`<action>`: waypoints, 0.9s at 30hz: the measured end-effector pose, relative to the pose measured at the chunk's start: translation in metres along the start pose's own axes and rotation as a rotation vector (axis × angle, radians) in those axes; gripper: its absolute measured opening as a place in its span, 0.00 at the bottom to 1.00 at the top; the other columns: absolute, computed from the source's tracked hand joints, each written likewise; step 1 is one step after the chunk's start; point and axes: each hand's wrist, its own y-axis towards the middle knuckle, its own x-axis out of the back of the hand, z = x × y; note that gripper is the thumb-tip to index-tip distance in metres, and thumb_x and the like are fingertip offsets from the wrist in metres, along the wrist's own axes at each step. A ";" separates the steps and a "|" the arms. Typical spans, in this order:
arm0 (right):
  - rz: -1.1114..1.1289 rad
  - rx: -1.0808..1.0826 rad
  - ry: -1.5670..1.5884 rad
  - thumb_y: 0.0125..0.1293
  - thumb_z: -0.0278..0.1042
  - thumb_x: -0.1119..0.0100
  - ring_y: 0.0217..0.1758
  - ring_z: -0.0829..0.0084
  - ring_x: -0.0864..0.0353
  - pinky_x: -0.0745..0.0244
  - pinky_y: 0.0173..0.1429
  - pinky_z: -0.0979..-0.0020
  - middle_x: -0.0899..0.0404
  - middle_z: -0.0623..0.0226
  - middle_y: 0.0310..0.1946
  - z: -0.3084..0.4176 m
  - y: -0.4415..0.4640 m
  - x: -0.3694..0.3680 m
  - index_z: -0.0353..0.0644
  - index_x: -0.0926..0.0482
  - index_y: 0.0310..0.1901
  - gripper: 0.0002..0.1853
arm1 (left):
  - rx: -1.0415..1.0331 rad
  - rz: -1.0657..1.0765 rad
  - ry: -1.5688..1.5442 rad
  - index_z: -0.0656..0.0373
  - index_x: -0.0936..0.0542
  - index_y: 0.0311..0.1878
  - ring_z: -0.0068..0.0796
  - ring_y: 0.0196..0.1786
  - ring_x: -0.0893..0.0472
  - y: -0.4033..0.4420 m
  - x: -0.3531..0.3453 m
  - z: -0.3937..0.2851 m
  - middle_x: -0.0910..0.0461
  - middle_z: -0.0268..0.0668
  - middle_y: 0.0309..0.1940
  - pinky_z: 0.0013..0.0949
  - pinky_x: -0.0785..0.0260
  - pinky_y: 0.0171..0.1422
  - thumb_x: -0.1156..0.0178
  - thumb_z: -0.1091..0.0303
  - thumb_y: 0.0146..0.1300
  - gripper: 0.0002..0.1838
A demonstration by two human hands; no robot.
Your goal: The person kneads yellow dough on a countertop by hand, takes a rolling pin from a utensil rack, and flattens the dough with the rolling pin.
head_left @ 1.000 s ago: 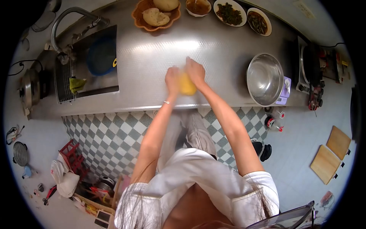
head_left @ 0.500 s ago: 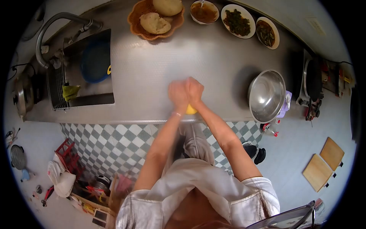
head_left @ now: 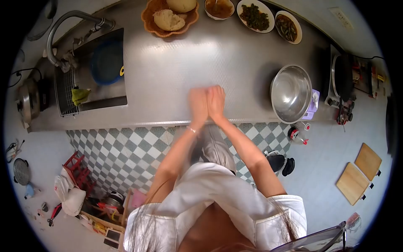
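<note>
Side by side and touching, my left hand [head_left: 199,103] and my right hand [head_left: 215,102] press down near the front edge of the metal counter [head_left: 161,90]. My left hand is smeared by motion, so its fingers are unclear. The fingers of my right hand are pressed together and curled downward. Whatever lies under the hands is hidden; no yellow shows around them. To their right stands a large steel bowl [head_left: 291,94], partly over a purple item [head_left: 311,105].
A wicker basket [head_left: 147,23] with pale buns, a bowl of brown sauce [head_left: 219,8] and two dishes of food [head_left: 255,16] [head_left: 288,27] stand along the back. The sink [head_left: 105,101] with a blue basin [head_left: 105,63] is at left, a black pan [head_left: 343,77] at right.
The yellow lump seen between and then below my hands is out of sight now. My hands have come together, and my right hand's fingers have curled down. The camera view has shifted.
</note>
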 end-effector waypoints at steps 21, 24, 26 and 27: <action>0.169 -0.344 0.024 0.69 0.39 0.56 0.38 0.55 0.25 0.33 0.44 0.54 0.24 0.58 0.29 -0.014 0.036 -0.001 0.39 0.24 0.34 0.14 | 0.173 0.263 -0.141 0.59 0.21 0.36 0.39 0.39 0.28 0.039 -0.003 0.009 0.23 0.38 0.32 0.42 0.38 0.46 0.50 0.62 0.66 0.12; -0.185 -0.057 -0.085 0.66 0.36 0.56 0.41 0.56 0.27 0.36 0.49 0.54 0.24 0.60 0.33 -0.017 0.013 -0.009 0.41 0.25 0.36 0.10 | -0.060 -0.026 0.125 0.58 0.21 0.35 0.39 0.42 0.29 0.015 -0.011 -0.002 0.24 0.38 0.35 0.42 0.39 0.50 0.51 0.66 0.66 0.10; -0.205 -0.087 -0.038 0.64 0.34 0.55 0.43 0.57 0.29 0.38 0.50 0.55 0.24 0.60 0.35 -0.020 -0.001 -0.020 0.42 0.25 0.35 0.09 | -0.100 -0.030 0.150 0.57 0.22 0.35 0.40 0.42 0.30 0.007 -0.015 0.005 0.26 0.38 0.35 0.41 0.40 0.50 0.52 0.68 0.67 0.10; -0.211 -0.076 -0.040 0.64 0.34 0.54 0.42 0.57 0.28 0.38 0.49 0.55 0.24 0.60 0.34 -0.022 -0.002 -0.024 0.42 0.24 0.35 0.09 | -0.147 -0.069 0.154 0.57 0.22 0.34 0.40 0.41 0.30 0.009 -0.015 0.004 0.26 0.38 0.34 0.41 0.40 0.48 0.52 0.67 0.67 0.10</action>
